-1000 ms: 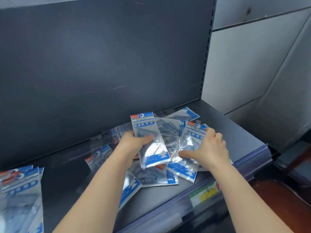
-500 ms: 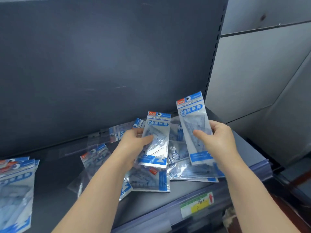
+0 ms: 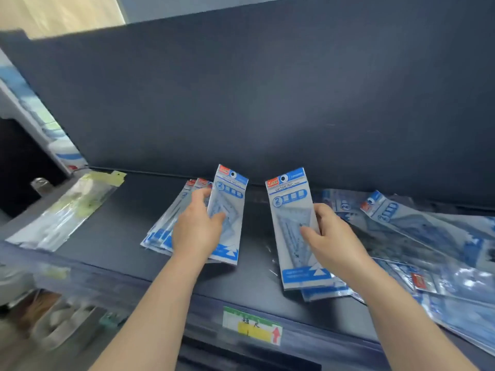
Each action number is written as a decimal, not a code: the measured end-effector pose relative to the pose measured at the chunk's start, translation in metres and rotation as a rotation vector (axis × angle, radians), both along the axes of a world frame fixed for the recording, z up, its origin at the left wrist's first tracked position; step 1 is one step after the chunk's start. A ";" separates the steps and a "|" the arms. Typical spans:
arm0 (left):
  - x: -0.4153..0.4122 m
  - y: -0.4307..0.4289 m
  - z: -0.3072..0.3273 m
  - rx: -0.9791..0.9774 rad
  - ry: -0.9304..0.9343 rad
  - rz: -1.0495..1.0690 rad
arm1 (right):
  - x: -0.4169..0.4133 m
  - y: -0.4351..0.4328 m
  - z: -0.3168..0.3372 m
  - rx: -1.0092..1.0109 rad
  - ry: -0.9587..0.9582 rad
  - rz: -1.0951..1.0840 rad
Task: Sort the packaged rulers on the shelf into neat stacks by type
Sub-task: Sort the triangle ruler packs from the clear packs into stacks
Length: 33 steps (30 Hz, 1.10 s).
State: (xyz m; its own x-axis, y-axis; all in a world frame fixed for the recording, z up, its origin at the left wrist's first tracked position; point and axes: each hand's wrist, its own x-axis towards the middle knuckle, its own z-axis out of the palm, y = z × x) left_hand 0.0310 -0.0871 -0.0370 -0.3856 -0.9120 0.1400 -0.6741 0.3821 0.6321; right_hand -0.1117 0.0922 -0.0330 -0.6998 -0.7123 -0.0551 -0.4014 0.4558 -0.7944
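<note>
**Left packet** (image 3: 227, 210): flat, glossy sleeve of clear plastic, a long rectangle. It has a blue-and-white header card with a red brand mark and a blue band at the foot. A pale set square shows through. The left hand (image 3: 197, 231) holds it, its fingers (image 3: 202, 195) curled behind and the thumb pressed on the front. The packet tilts up off the shelf (image 3: 120, 223).

**Right packet** (image 3: 292, 210): same type. The header reads "GEOMETRIC" over a circled 2. The right hand (image 3: 329, 239) pinches its right edge, thumb in front and fingers behind, with the top raised toward the back panel (image 3: 267, 103). More sleeve edges show under its foot; whether the hand holds them too I cannot tell.

**Sorted stack** (image 3: 166, 223): several matching packets, slightly fanned, lying flat beneath and just left of the left fingers.

**Loose heap** (image 3: 428, 236): matching packets, crinkled and shiny, overlapping at all angles. It lies right of the right fingers and spreads to the shelf's front edge.

**Green-topped packet** (image 3: 75, 207): a longer clear sleeve with a yellow-green header, well left of the left fingers. It is too blurred to read.

**Shelf and room**: smooth, dark matte deck with a back panel of the same dark finish, faintly scuffed. The front rail carries a price label (image 3: 251, 326) in white, green and yellow with a red arrow, below and between the two hands. A pale wall shows above the panel at upper left.
</note>
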 end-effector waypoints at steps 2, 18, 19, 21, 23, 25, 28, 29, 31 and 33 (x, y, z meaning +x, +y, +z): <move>0.013 -0.018 -0.007 -0.071 -0.192 0.029 | 0.014 -0.020 -0.002 -0.028 -0.065 0.029; 0.059 -0.077 -0.019 -0.339 -0.562 -0.240 | 0.084 -0.148 -0.041 0.148 0.253 0.004; 0.055 -0.076 -0.018 -0.356 -0.493 -0.250 | 0.087 -0.148 -0.043 0.247 0.440 0.034; 0.043 -0.071 -0.015 -0.334 -0.334 -0.321 | 0.088 -0.140 -0.043 0.301 0.623 0.086; 0.026 -0.060 -0.013 -0.278 -0.242 -0.426 | 0.080 -0.123 -0.041 0.252 0.670 0.082; 0.005 -0.044 -0.010 -0.198 -0.217 -0.502 | 0.064 -0.097 -0.038 0.221 0.730 -0.007; -0.029 -0.016 -0.008 -0.104 -0.264 -0.601 | 0.031 -0.047 -0.035 0.399 0.726 -0.113; -0.040 -0.006 -0.008 -0.083 -0.290 -0.644 | 0.020 -0.031 -0.036 0.451 0.703 -0.145; -0.061 0.015 -0.010 -0.076 -0.350 -0.699 | 0.003 -0.003 -0.038 0.491 0.667 -0.203; -0.077 0.035 -0.012 -0.123 -0.406 -0.672 | -0.008 0.018 -0.041 0.463 0.625 -0.227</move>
State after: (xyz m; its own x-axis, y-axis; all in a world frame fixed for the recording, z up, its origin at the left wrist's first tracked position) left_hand -0.0463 -0.0524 -0.0488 -0.8903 -0.4532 -0.0448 -0.4432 0.8398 0.3136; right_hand -0.1199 0.1103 -0.0743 -0.8235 -0.5500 0.1395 -0.5669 0.8072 -0.1643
